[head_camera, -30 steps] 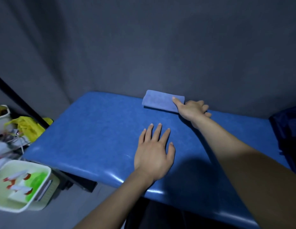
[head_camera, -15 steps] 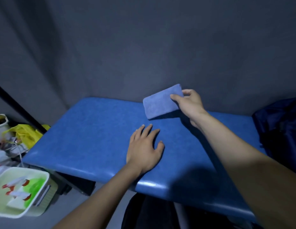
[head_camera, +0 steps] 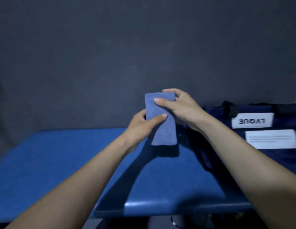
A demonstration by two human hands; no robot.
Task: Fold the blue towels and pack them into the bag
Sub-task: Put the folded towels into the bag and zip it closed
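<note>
We hold the folded blue towel (head_camera: 161, 119) up off the blue surface (head_camera: 64, 164), both hands on it. Our left hand (head_camera: 142, 124) pinches its lower left edge, thumb across the front and fingers hidden behind; our right hand (head_camera: 180, 106) pinches the upper right part, thumb on the front face and fingers curled round the top corner and the back. The towel's long axis runs near upright, tipped slightly so the bottom end leans to our right. The dark blue bag (head_camera: 253, 146) with white labels lies on the surface to our right, just beyond our right forearm, so our right hand is the nearer one to it. We judge the next move to be a carry rightward into the bag; whether its opening faces us we cannot tell.
</note>
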